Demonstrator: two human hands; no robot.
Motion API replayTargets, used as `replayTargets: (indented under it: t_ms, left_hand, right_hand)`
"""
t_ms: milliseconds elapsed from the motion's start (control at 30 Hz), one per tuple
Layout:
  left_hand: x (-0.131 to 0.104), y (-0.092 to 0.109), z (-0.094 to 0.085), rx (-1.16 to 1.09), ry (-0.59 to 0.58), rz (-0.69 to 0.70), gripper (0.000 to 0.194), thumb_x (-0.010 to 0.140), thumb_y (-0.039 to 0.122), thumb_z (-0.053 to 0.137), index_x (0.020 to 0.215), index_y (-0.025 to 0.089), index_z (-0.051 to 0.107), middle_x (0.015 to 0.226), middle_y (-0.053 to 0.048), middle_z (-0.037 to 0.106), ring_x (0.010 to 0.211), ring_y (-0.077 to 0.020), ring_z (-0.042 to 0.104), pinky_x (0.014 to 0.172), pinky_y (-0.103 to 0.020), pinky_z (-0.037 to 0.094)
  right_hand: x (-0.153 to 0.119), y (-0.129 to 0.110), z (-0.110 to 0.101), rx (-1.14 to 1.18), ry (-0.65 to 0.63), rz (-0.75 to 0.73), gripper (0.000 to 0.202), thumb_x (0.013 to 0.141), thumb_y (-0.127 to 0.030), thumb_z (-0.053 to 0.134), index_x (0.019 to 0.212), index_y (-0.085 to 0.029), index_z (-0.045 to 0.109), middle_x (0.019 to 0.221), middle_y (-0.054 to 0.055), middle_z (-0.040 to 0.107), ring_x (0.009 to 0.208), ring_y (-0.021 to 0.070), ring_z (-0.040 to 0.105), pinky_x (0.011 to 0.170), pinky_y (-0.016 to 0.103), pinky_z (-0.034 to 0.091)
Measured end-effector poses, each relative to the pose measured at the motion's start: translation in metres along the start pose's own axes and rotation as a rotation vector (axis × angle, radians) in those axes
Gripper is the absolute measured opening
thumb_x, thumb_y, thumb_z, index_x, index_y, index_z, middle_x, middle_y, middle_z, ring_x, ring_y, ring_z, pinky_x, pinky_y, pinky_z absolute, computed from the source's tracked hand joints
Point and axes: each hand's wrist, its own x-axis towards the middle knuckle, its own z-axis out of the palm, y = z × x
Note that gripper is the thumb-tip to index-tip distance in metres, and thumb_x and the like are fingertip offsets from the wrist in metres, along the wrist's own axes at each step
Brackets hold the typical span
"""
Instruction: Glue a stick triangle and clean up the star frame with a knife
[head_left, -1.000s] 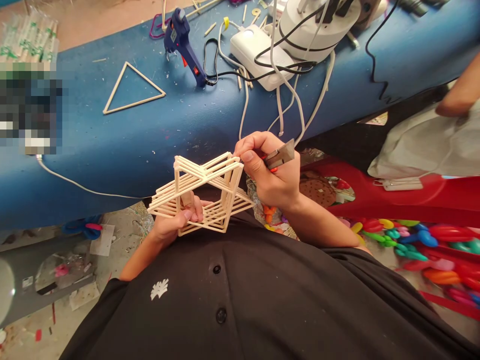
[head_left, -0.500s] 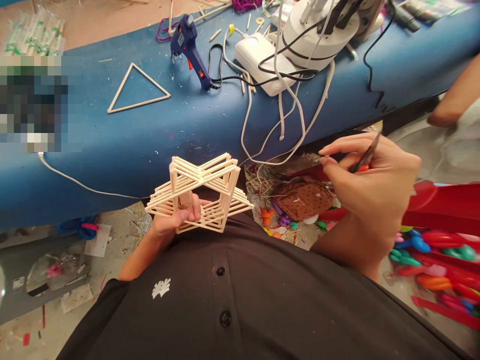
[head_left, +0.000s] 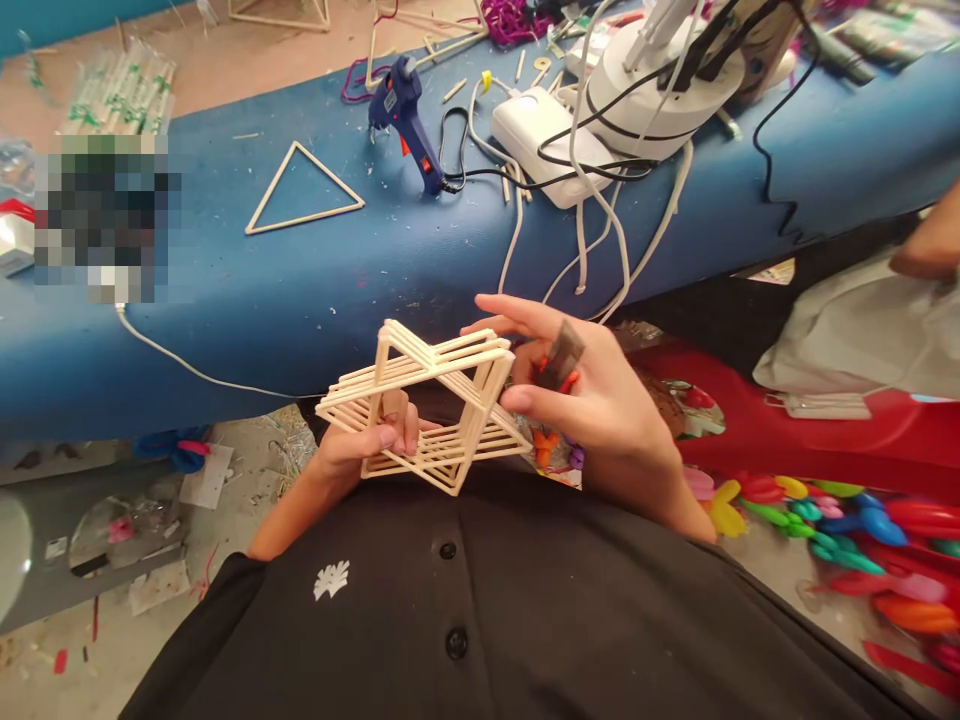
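Note:
My left hand (head_left: 382,435) is closed on the near left side of a star-shaped frame (head_left: 431,365) built of stacked pale wooden sticks. The frame is held tilted in front of my black shirt. My right hand (head_left: 577,390) is at the frame's right side, thumb and forefinger spread around its upper right corner; whether they touch it I cannot tell. Small pliers (head_left: 562,355) with dark jaws and orange handles are tucked in that hand, mostly hidden by the palm. On the blue table lies a flat triangle of sticks (head_left: 304,217).
A blue glue gun (head_left: 409,125) stands on the blue table (head_left: 225,280), near a white power strip (head_left: 547,145), loose cables and a lamp base (head_left: 637,110). Wrapped sticks (head_left: 124,90) lie far left. Colourful balloons (head_left: 862,540) lie right. Another person's arm (head_left: 930,240) shows at the right edge.
My right hand has come left from the side to the star frame, with the pliers still in it. The frame has turned and tilted in my left hand. The view has shifted slightly.

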Motion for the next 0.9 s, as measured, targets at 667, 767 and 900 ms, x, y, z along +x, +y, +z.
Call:
replayTargets:
  t_ms: [667, 767, 900]
  left_hand:
    - [0.008, -0.016, -0.008, 0.068, 0.014, 0.376, 0.048, 0.072, 0.042, 0.089, 0.114, 0.033, 0.069, 0.055, 0.007, 0.048, 0.068, -0.0237, 0.067, 0.072, -0.039, 0.061]
    - [0.006, -0.011, -0.014, 0.187, -0.106, 0.361, 0.031, 0.073, 0.047, 0.087, 0.084, 0.028, 0.065, 0.053, 0.003, 0.047, 0.063, -0.0238, 0.063, 0.068, -0.042, 0.061]
    - [0.002, -0.004, -0.014, 0.257, -0.199, 0.3, 0.031, 0.08, 0.047, 0.084, 0.075, 0.026, 0.062, 0.068, -0.004, 0.061, 0.073, -0.0254, 0.067, 0.078, -0.047, 0.064]
  right_hand:
    - [0.003, 0.025, 0.015, 0.009, 0.015, -0.114, 0.076, 0.103, -0.083, 0.044, 0.137, -0.023, 0.075, 0.116, 0.008, 0.078, 0.061, 0.0117, 0.055, 0.054, 0.031, 0.043]
    - [0.007, 0.012, 0.002, -0.424, 0.093, -0.316, 0.051, 0.109, -0.061, 0.05, 0.129, -0.022, 0.075, 0.103, 0.007, 0.077, 0.074, 0.0182, 0.061, 0.072, 0.037, 0.05]
    - [0.012, -0.006, -0.006, -0.928, 0.088, -0.56, 0.032, 0.105, -0.044, 0.057, 0.122, -0.02, 0.071, 0.09, 0.009, 0.072, 0.083, 0.0262, 0.058, 0.078, 0.043, 0.048]
